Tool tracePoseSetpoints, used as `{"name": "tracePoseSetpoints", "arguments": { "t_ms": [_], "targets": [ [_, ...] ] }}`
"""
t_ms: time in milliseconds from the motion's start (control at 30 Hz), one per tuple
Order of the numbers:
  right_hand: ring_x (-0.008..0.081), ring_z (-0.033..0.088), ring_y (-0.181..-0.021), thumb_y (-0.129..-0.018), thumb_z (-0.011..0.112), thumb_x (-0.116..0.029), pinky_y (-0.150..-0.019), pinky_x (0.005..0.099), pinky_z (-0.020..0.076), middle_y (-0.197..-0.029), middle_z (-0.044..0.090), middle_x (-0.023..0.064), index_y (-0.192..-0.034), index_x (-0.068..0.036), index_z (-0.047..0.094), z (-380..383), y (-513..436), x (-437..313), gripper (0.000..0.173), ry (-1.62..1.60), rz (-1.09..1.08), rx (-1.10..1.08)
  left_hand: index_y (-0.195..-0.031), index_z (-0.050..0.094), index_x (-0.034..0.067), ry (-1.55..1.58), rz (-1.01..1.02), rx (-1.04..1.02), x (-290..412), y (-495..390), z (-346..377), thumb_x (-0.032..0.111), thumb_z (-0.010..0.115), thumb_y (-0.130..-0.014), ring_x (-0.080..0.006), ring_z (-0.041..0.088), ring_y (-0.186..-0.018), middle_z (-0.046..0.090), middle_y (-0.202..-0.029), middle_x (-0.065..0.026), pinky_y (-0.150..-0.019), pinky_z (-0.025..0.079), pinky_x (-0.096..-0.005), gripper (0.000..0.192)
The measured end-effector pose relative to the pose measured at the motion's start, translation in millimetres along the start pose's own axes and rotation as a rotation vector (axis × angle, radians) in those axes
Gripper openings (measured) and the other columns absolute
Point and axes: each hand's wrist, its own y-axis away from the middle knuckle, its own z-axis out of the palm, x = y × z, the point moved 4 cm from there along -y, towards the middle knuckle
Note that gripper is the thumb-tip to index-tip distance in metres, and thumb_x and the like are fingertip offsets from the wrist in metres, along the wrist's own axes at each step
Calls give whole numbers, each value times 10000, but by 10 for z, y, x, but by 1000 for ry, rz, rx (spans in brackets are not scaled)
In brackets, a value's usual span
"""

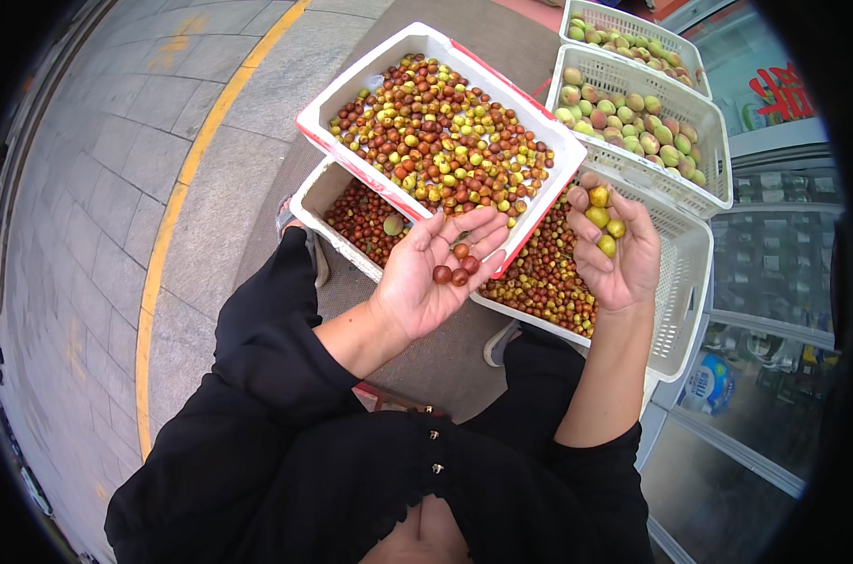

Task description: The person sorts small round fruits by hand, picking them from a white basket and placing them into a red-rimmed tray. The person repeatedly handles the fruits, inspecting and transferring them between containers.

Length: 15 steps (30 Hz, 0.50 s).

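My left hand (416, 285) is palm up with its fingers loosely spread. Several red-brown jujubes (459, 276) rest on its fingers, above the near edge of a white foam box (370, 185) with red tape. Mixed red and yellow-green jujubes (433, 134) lie in that box. To the right, my right hand (631, 271) is raised with curled fingers around several yellow-green jujubes (598, 216). Below it, smaller-looking jujubes (546, 285) fill a white container. Another foam box (335, 243), partly hidden under the upper one, contains dark red jujubes (359, 218) and one green-pink fruit (393, 225).
White plastic crates (716, 151) of peaches (627, 127) stand at the upper right. Another perforated crate (677, 296) is beside my right forearm. Glass-fronted cabinets (765, 261) line the right side. Paving (116, 211) with a yellow line (169, 211) extends leftward.
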Motion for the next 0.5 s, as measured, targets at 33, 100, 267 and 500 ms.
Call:
{"name": "tracePoseSetpoints", "arguments": {
  "t_ms": [33,100,267,500],
  "targets": [
    [138,527,-726,-1002,529,-210,-395,172,383,-941,589,139,-1210,73,539,-116,-29,9,351,-50,12,39,-1349,515,-45,-61,60,166,68,17,-82,342,267,-1104,-277,559,-1300,554,-1406,-185,-1093,483,-424,521],
    [145,525,-732,-1006,521,-196,-393,178,378,-949,595,139,-1212,77,543,-288,-90,34,343,-95,29,128,-1288,521,-48,-122,178,398,220,-20,-464,388,272,-1103,-254,573,-1225,575,-1318,-179,-1049,507,-403,535],
    [158,536,-729,-1005,525,-189,-413,186,362,-978,614,132,-1198,69,568,-391,-221,115,325,-39,11,327,-1511,222,-18,-253,332,552,633,-41,-1068,429,273,-1103,-324,372,-1396,347,-1506,-214,-1179,314,-515,607],
    [207,613,-831,-975,586,-118,-641,259,503,-981,614,115,-1117,8,599,-959,-707,481,190,118,130,604,-1606,-24,13,-463,394,585,794,70,-676,437,351,-1088,-341,40,-1564,5,-1679,-226,-1272,60,-447,768]
  ]
}}
